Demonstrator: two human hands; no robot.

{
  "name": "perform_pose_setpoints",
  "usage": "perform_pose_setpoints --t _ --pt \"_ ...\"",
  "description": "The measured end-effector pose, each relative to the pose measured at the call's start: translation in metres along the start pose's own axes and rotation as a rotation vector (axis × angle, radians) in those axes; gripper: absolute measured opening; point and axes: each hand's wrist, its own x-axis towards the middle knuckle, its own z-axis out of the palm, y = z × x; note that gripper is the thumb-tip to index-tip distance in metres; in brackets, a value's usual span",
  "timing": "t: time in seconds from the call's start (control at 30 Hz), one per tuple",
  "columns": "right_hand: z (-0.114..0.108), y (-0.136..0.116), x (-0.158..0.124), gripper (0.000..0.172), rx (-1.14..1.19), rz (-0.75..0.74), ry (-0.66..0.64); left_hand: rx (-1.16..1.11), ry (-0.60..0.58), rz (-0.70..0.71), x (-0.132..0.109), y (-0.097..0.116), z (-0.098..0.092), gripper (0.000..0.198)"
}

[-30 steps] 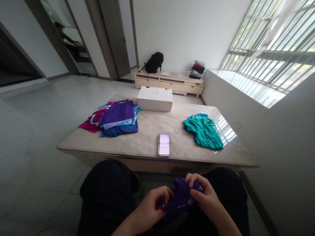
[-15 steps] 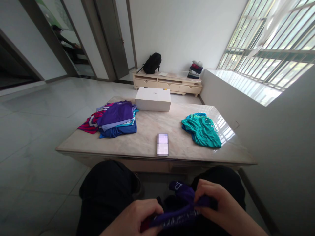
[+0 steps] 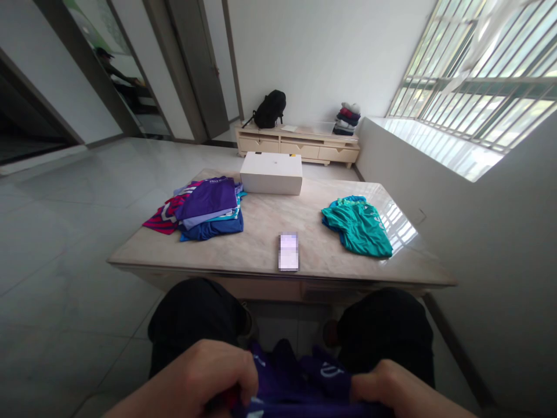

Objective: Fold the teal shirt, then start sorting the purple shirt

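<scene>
Pinching a purple cloth at two spaced edge points with left hand and right hand, spanning between the grips and bunching loosely just beyond them, probably handling as light, limp and slightly slippery, hence favouring edge holds.

A soft purple cloth is all bunched up between the left hand and the right hand, which each grip one side. Its near edge is pulled nearly straight across, and the rest sags in loose folds behind it. White marks show on it (one is a loopy shape), and a bit of red peeks out by the left hand.
</scene>
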Motion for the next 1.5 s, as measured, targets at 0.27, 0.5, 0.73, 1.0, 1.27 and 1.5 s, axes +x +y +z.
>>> perform_pose_setpoints --t 0.27,0.5,0.73,1.0,1.27,1.5 --pt "-0.03 0.005 -0.005 0.01 -0.851 -0.077 0.253 0.16 0.094 -0.031 0.015 -0.006 -0.015 0.021" --pt "-0.051 -0.006 -0.004 0.015 -1.11 -0.224 0.391 0.345 0.186 0.18 0.019 -0.014 -0.027 0.033" --pt "-0.064 -0.009 -0.001 0.023 -1.117 -0.155 0.476 0.276 0.268 0.08 0.033 -0.015 -0.037 0.006" --pt "-0.074 -0.014 0.005 0.01 -0.921 -0.049 0.427 0.152 0.399 -0.023 0.043 -0.003 -0.044 0.009" --pt "-0.073 -0.022 0.011 0.029 -0.869 -0.028 0.354 0.494 0.484 0.208 0.046 -0.004 -0.043 0.009" --pt "-0.072 -0.021 0.01 0.028 -0.729 -0.186 0.29 0.556 0.212 0.127 0.045 -0.015 -0.049 0.011"
